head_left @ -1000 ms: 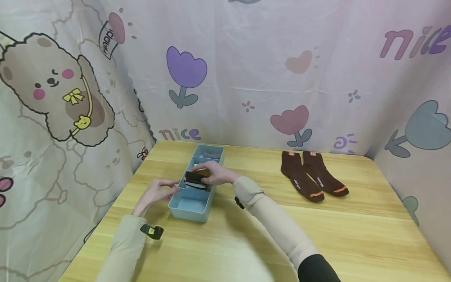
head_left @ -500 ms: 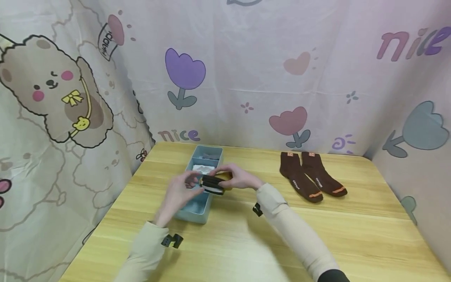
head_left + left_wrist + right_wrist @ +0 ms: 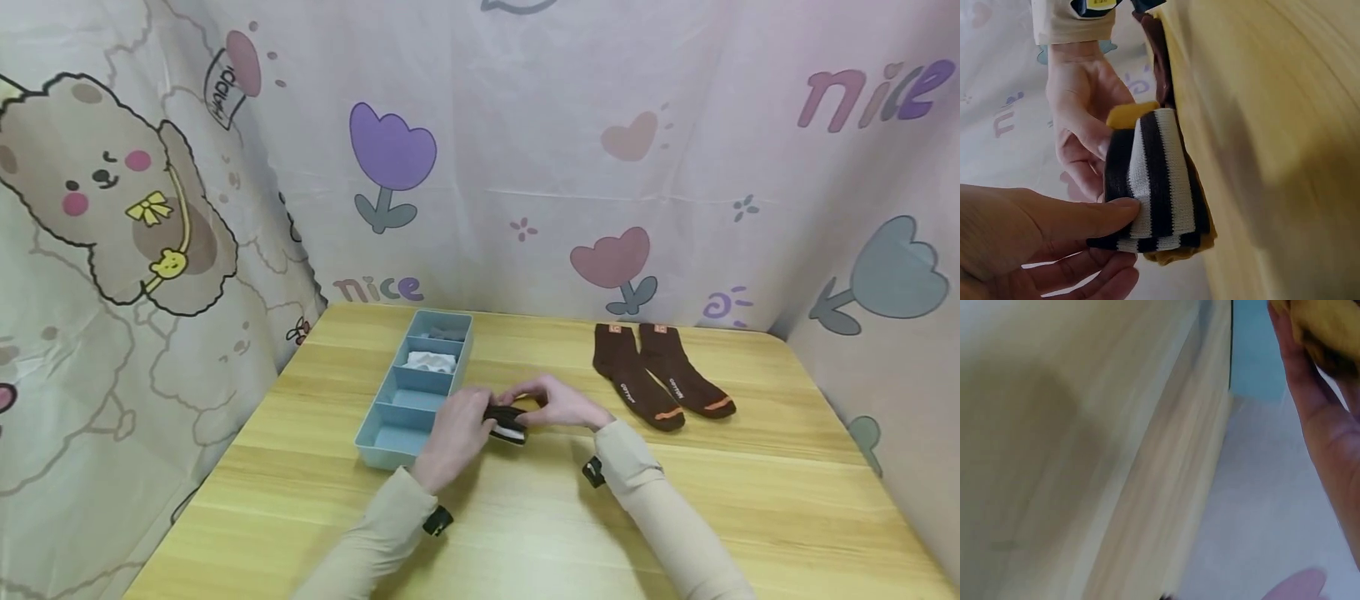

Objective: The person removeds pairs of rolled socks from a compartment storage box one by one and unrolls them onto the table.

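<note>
A folded pair of socks (image 3: 510, 427), striped black and white with mustard-yellow parts, is held just above the table between both hands. My left hand (image 3: 459, 429) pinches its left end, the thumb lying on the stripes in the left wrist view. From the right, my right hand (image 3: 558, 404) grips the other end; in the right wrist view its fingers lie against the mustard fabric (image 3: 1325, 328). Left of the hands stands a light-blue divided box (image 3: 382, 457), partly covered by the left hand. A white folded bundle (image 3: 430, 362) and a grey one (image 3: 447, 334) lie in its two back compartments.
Two dark brown socks (image 3: 637, 383) with orange toe stripes lie flat side by side at the back right of the wooden table (image 3: 570, 508). A patterned curtain (image 3: 487, 167) hangs behind the table and along its sides.
The right hand has lifted the striped socks out of the box, and the left hand has left the box edge to take hold of them. Both hands have carried them right and nearer.
</note>
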The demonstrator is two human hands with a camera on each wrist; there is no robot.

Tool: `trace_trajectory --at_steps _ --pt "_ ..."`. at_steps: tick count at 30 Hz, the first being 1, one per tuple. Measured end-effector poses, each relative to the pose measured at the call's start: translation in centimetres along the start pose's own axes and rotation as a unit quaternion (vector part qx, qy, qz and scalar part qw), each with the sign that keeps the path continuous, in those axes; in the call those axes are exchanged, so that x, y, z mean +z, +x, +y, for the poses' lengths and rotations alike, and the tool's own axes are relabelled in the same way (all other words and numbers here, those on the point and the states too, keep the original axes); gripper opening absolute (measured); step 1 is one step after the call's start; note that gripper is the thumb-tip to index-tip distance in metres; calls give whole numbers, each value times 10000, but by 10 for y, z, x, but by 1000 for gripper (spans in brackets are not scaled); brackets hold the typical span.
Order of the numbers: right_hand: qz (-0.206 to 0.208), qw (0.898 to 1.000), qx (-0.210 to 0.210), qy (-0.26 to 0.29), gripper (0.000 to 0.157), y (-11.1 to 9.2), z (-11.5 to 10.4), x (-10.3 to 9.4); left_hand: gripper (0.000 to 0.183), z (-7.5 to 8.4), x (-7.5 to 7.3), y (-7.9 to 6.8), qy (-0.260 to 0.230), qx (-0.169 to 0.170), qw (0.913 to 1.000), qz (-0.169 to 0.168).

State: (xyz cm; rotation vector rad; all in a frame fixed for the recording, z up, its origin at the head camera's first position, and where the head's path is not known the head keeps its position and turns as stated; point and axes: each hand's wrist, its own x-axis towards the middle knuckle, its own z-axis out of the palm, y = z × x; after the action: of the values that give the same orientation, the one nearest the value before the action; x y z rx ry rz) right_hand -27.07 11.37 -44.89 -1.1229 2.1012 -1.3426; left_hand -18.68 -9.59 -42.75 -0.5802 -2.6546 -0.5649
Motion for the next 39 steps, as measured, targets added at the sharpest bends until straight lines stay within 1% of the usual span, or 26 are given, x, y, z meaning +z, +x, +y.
trace_trajectory --at_steps 2,3,6,8,10,12,17,19,21,24,26,28,32,33,36,39 --pt "-152 9998 87 47 39 -8 7 -6 16 3 8 3 -12 32 10000 -57" --pt "-263 9994 172 140 41 -12 10 -9 15 4 12 4 -102 0 9999 -123" --pt "-601 9965 338 465 48 -21 20 -17 13 5 23 7 -352 -139 9988 -326" --pt "-769 9945 372 602 52 -26 25 -21 12 6 29 9 -641 -287 9965 -464" --pt "-804 9946 399 517 54 -29 27 -24 12 6 34 11 -943 -415 9930 -582" --pt "-723 9959 461 302 53 -31 27 -26 13 5 37 12 -1260 -493 9886 -656" --pt "-314 9960 757 -361 46 -31 25 -26 13 1 39 13 -2015 -597 9736 -888" --pt "-240 9940 839 -656 44 -31 25 -24 11 -1 39 12 -2295 -627 9644 -1156" --pt "-209 9911 907 -956 44 -31 25 -22 10 -2 39 10 -2484 -625 9547 -1514" --pt "-155 9868 978 -1282 42 -32 25 -21 28 -3 39 6 -2627 -679 9392 -2105" --pt "-109 9854 1001 -1372 41 -31 24 -21 37 -3 40 5 -2607 -659 9346 -2327" --pt "-76 9848 981 -1429 40 -31 24 -20 36 -4 41 4 -2590 -619 9325 -2439" --pt "-56 9838 933 -1529 39 -29 25 -20 13 -4 46 2 -2534 -360 9336 -2510" --pt "-58 9836 938 -1541 39 -29 25 -19 11 -4 47 2 -2517 -268 9337 -2533" --pt "-19 9842 945 -1497 40 -30 26 -18 20 -3 51 0 -2378 -91 9347 -2641" --pt "102 9881 830 -1294 39 -29 26 -17 26 -3 54 0 -2253 73 9362 -2698"
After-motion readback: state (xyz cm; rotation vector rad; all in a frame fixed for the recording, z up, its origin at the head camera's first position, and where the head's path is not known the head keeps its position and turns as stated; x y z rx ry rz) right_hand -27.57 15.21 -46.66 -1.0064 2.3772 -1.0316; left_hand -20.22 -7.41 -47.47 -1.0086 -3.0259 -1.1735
